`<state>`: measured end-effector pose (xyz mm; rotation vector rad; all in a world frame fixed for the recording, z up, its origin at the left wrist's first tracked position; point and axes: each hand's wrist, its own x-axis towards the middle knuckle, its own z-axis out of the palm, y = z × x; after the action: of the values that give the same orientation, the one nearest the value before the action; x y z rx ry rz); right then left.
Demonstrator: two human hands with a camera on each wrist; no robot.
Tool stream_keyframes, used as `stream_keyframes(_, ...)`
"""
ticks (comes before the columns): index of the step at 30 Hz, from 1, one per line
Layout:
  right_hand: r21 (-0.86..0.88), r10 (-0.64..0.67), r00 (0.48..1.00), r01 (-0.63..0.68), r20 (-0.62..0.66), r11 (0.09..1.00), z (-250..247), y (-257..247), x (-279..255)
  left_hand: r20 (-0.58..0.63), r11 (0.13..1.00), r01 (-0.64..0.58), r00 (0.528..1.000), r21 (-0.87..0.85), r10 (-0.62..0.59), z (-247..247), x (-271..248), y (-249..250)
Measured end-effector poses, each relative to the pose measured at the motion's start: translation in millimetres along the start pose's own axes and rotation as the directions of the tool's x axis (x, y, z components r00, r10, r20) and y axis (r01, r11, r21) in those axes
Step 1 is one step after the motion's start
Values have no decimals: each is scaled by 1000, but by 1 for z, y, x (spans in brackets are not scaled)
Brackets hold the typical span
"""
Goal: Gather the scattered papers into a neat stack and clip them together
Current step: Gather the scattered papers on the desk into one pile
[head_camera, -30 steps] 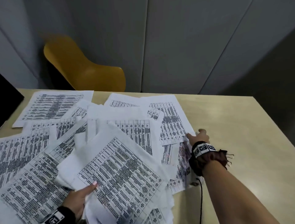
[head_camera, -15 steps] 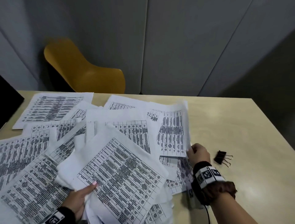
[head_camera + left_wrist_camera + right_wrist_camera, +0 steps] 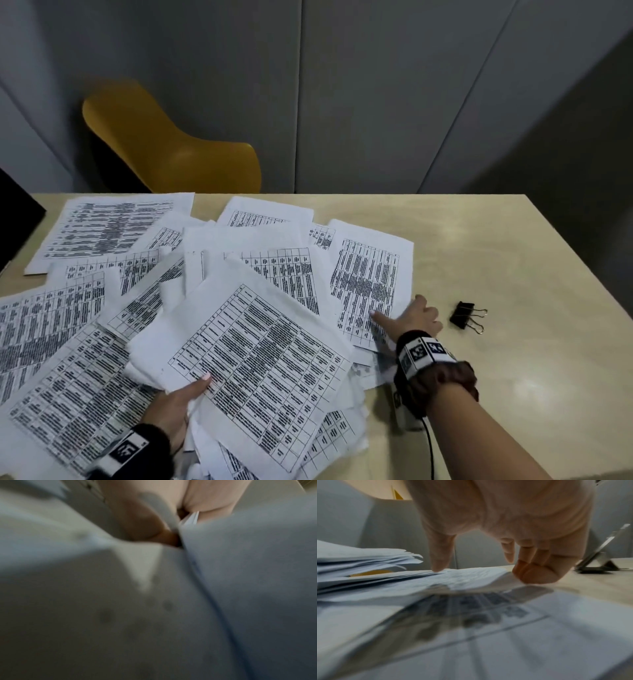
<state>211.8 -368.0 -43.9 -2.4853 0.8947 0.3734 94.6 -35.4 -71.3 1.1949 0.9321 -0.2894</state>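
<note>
Printed sheets lie scattered and overlapping across the beige table (image 3: 513, 260). My left hand (image 3: 185, 401) grips a thick bundle of papers (image 3: 260, 356) at its near left edge, thumb on top and fingers hidden below. In the left wrist view only blurred paper (image 3: 240, 574) shows against the fingers. My right hand (image 3: 404, 318) holds one sheet (image 3: 370, 281) at the pile's right side, thumb on its top and curled fingers at its right edge; the right wrist view shows this hand (image 3: 479, 566) and sheet (image 3: 471, 574). A black binder clip (image 3: 467, 317) (image 3: 599, 561) lies just right of that hand.
A yellow chair (image 3: 178, 150) stands behind the table's far edge, in front of grey wall panels. A dark object (image 3: 13, 222) cuts in at the far left. The table's right part is bare wood, with its right edge running diagonally.
My right hand took hold of the sheet at the pile's right edge, lifted it and uncovered the binder clip; now the sheet lies flatter again. The left hand and its bundle have not moved.
</note>
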Motion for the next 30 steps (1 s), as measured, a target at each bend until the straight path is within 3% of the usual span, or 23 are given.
stream_keyframes(7, -68, 62, 997, -58, 56, 996, 25, -19, -12, 20, 1000, 0, 1000, 15, -1, 2, -5, 2)
stream_keyframes(13, 205, 10, 997, -25, 72, 978, 32, -19, -12, 23, 999, 2, 1000, 32, -3, 3, -8, 4)
stream_keyframes(17, 536, 79, 975, -180, 206, 824, 40, -13, -10, 36, 1000, -6, 999, 13, 5, 2, -4, 2)
stream_keyframes(21, 400, -11, 971, -88, 238, 912, 36, -8, -20, 8, 999, 14, 1000, 32, -14, 0, -3, 2)
stream_keyframes(26, 368, 6, 999, -22, 45, 930, 15, 12, -23, 5, 998, 24, 1000, 58, -24, -1, -6, 3)
stream_keyframes(30, 418, 19, 990, 42, -139, 907, -9, 31, -28, 36, 993, -26, 999, 116, 22, 6, -16, 6)
